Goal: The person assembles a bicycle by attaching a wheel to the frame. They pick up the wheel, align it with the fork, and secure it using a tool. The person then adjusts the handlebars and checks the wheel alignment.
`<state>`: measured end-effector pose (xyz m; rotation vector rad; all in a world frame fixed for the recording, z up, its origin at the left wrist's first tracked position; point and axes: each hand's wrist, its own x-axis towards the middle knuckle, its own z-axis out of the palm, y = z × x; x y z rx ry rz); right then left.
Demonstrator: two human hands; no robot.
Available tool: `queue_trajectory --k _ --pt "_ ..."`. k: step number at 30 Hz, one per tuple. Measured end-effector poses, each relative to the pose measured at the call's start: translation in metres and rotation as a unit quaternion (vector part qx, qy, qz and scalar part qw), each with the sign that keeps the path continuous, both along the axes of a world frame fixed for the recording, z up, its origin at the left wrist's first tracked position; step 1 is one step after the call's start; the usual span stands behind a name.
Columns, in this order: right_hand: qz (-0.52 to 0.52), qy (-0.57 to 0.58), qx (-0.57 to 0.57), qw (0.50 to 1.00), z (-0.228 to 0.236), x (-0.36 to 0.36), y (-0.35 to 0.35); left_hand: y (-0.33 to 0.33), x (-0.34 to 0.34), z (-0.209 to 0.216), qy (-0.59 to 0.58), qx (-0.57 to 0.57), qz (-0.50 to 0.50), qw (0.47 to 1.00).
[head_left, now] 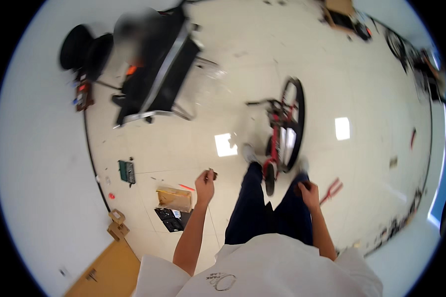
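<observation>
- Dark and small, one piece (213, 175) sits at the fingertips of the left hand (204, 186), held up off the floor in the head view; those fingers are closed on it.
- Judging by size, the piece should be light, and probably stiff; blur hides its material, so slipperiness and fragility cannot be told. A pinch at its edge suits it.
- Right hand (310, 194): fingers curl by one dark lump (302, 187) over the trousers. Whether they grasp it, I cannot tell.
- One red bike (274, 143) is between the legs, near both hands but apart from them. It is likely stiff and much heavier than the piece; the frame or the handlebar (259, 103) looks the best hold.
- Counted around it: two shoes (249, 153), one on each side of the bike; one red tool (332, 191) beyond the right hand.
- Left of the left hand, on the floor: one orange stick (187, 187), one brown box (175, 199), one black case (169, 221), one green case (126, 172).
- Upper left: one black desk (158, 72), blurred.
</observation>
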<state>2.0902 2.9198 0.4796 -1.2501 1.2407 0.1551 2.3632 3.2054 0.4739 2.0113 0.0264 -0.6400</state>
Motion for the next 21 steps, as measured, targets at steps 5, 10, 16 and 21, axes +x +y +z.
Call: queue_trajectory --k 5,10,16,21 --pt "0.151 -0.117 -0.098 0.977 0.039 0.064 0.044 0.018 0.02 0.025 0.048 -0.102 -0.022 0.993" --pt "0.29 -0.206 -0.168 0.919 0.125 0.173 0.146 0.033 0.004 0.081 0.204 -0.273 0.058 0.938" --pt "0.241 -0.276 -0.235 0.9 0.139 0.222 0.227 0.046 0.015 0.146 0.33 -0.257 0.063 0.906" --pt "0.181 -0.177 -0.188 0.949 0.159 0.223 0.257 0.096 0.098 0.154 0.332 -0.126 -0.108 0.929"
